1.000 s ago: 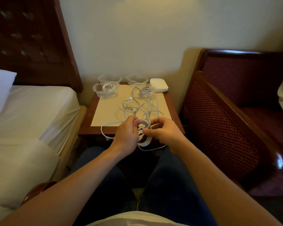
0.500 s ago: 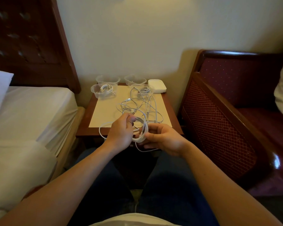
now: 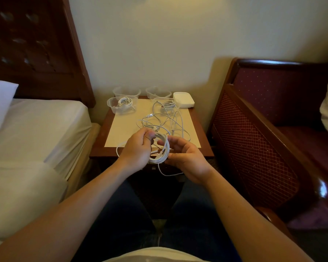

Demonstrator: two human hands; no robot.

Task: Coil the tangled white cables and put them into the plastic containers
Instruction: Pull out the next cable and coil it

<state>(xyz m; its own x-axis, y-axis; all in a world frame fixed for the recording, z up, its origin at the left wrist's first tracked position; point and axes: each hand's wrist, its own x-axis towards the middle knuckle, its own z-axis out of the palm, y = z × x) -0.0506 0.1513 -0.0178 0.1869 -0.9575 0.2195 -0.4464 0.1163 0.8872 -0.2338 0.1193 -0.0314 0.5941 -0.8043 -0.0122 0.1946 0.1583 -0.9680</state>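
Since the earlier frames the right hand [image 3: 186, 157] has let go of the coil and turned palm-up, fingers loosely spread beside it, while the coil itself has grown by another loop.

The left hand [image 3: 138, 150] pinches the coiled white cable [image 3: 160, 148] between thumb and fingers at the loop's top, holding it upright just over the near edge of the desk [image 3: 203, 146]. The ring hangs between the two hands, touching the right fingertips. One loose tail [image 3: 169, 173] droops below the near edge toward the lap; another strand [image 3: 118, 148] curves out left over that edge.

The uncoiled rest of the tangled cables [image 3: 165, 123] lies straight ahead on the cream mat [image 3: 125, 129], running from the hands toward the far right corner, where a container [image 3: 167, 105] already holds cable. At the far left corner another container [image 3: 121, 104] holds a finished coil. Two empty containers [image 3: 127, 91] stand along the far edge, beside a white box [image 3: 184, 99].

Judging by this, the right hand is nearer the slack and should draw it in; the open mat at left gives room.
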